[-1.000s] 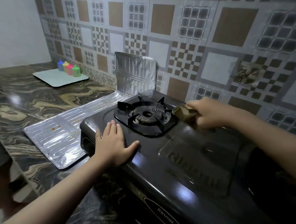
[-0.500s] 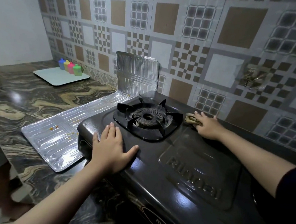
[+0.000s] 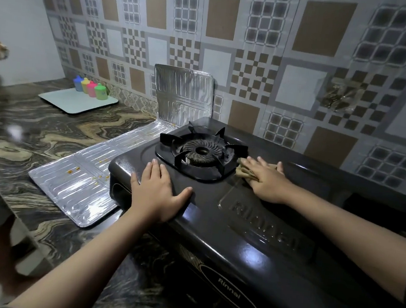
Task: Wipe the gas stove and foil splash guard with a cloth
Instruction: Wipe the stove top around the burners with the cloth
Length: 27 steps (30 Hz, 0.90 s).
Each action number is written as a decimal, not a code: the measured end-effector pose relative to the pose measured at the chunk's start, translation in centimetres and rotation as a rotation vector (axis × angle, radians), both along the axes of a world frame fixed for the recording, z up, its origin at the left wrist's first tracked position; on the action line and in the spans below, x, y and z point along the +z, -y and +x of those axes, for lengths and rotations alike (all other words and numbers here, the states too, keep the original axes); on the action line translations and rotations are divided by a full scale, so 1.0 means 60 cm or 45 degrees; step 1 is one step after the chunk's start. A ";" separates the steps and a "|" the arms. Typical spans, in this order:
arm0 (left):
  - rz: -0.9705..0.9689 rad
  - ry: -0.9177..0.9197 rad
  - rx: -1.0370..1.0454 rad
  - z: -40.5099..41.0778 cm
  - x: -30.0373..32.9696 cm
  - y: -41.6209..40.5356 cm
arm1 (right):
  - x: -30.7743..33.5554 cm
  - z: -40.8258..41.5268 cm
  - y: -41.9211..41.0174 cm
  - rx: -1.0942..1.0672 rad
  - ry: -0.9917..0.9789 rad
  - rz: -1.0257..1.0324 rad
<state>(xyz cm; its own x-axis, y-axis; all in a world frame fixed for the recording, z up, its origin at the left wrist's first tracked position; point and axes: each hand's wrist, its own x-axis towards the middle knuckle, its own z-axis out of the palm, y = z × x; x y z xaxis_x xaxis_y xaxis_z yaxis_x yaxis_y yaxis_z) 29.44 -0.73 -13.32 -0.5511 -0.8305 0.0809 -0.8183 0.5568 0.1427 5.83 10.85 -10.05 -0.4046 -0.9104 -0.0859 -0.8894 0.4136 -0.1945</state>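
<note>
Just right of the burner (image 3: 202,151), my right hand (image 3: 266,181) presses the cloth (image 3: 242,173) on the stove (image 3: 251,235), fingers straight; my left hand (image 3: 156,190) lies open before the burner. The cloth seems soft and limp: palm pressure suits it.

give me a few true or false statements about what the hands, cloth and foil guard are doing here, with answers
1. The right hand presses a crumpled brownish cloth onto the black gas stove, right of the burner. True.
2. The left hand grips a second cloth. False: it rests flat and bare on the stove's front left corner.
3. The silver foil splash guard lies entirely flat. False: one panel stands against the tiled wall.
4. Orange specks dot the foil panel lying on the countertop. True.
</note>
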 end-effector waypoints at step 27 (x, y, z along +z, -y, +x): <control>0.133 -0.171 -0.096 0.011 0.001 0.003 | -0.010 0.249 -0.076 0.070 0.298 -0.249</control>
<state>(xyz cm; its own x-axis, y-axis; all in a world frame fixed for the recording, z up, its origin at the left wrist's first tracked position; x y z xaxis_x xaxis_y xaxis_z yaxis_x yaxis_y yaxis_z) 30.11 -0.92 -13.24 -0.6022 -0.7950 0.0734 -0.7443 0.5923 0.3084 20.74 15.43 -10.65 -0.3440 -0.9389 0.0079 -0.8311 0.3005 -0.4680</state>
